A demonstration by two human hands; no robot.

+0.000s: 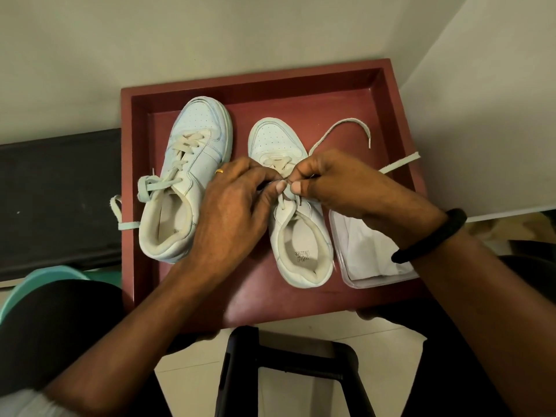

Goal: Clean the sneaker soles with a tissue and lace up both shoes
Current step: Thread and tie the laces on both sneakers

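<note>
Both hands, left (237,203) and right (334,182), pinch the soft, limp lace (340,130) over the right sneaker (298,230); best gripped near its stiff tip.

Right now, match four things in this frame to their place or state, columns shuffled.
1 sneaker on the left
2 sneaker on the right
3 clear box
4 black band

A on the right wrist
B holds white tissue, by the tray's right wall
C lace pinched by left hand and right hand
D laced, end trailing over the tray's left rim

Pairs: 1-D, 2-C, 3-B, 4-A
</note>
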